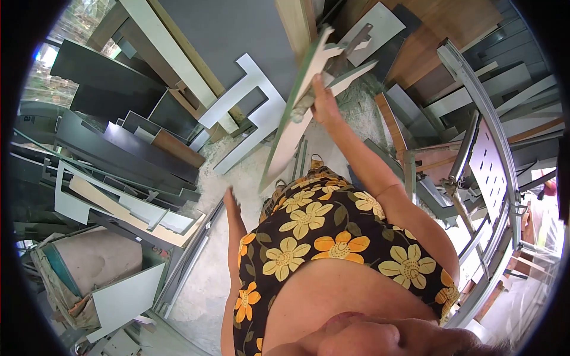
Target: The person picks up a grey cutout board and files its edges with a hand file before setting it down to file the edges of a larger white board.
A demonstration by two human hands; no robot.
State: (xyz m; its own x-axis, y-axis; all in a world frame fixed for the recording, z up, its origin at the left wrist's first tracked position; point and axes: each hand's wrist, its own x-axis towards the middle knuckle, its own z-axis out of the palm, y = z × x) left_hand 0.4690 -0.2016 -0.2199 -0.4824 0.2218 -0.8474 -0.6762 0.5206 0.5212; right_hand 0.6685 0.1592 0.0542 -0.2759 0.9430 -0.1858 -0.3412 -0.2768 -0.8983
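My right hand is closed around a long, narrow pale board with a greenish edge, held upright and tilted. Notched pale strips and a grey-brown piece with a hole near its end stick out beyond my fingers on the far side. My left hand hangs low beside my body, fingers stretched out, with nothing visible in it. Ahead of it, a white panel with a rectangular cut-out leans against a large grey sheet.
Dark boards and offcuts are stacked along the left. A torn sack lies lower left beside a pale panel. On the right stand a metal frame and more scrap boards. Dusty concrete floor shows around my feet.
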